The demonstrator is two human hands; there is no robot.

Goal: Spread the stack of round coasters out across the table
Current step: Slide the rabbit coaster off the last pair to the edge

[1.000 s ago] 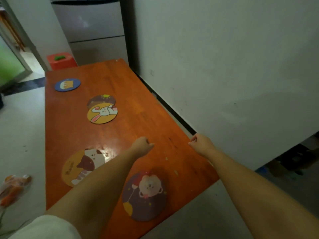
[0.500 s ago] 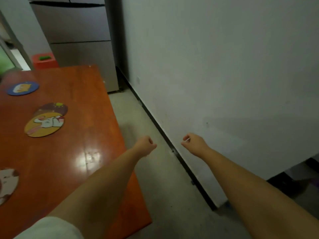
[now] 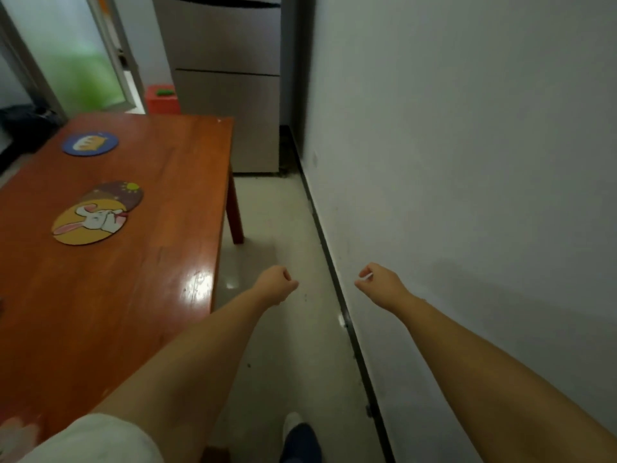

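Observation:
On the orange wooden table (image 3: 133, 295) at the left lie a blue round coaster (image 3: 90, 144) near the far end, and a yellow rabbit coaster (image 3: 90, 223) overlapping a dark brown coaster (image 3: 125, 192) behind it. A sliver of another coaster (image 3: 13, 432) shows at the bottom left edge. My left hand (image 3: 275, 284) is a closed fist over the floor, just right of the table's edge. My right hand (image 3: 379, 284) is also closed, held near the wall, with a small white bit showing at the fingers. Neither hand touches a coaster.
A white wall (image 3: 467, 162) runs along the right with a dark baseboard (image 3: 337, 295). A grey fridge (image 3: 230, 78) stands behind the table, beside a red stool (image 3: 162, 100). A glass door (image 3: 73, 61) is at the far left. My shoe (image 3: 298, 439) is on the pale floor.
The view has swung right and away from the table, so the near coasters left the frame. Both fists now hang over the floor instead of the tabletop, still closed.

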